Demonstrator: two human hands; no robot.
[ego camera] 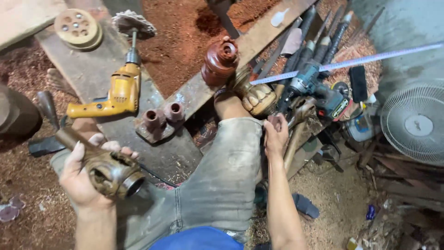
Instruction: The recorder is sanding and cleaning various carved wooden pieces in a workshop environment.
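Two hands show: your left hand [88,173] is clamped around a carved wooden piece [111,171] at 8 o'clock, its far end hidden by your fingers. Your right hand [276,136], at 3 o'clock, closes on a wooden part [296,139], partly hidden behind your knee [231,153].

My left hand [85,173] covers the back of the carved wooden piece [111,172]; my right hand [276,137] hides whatever it's gripping; the fan [415,122] gets cut off at the edge.
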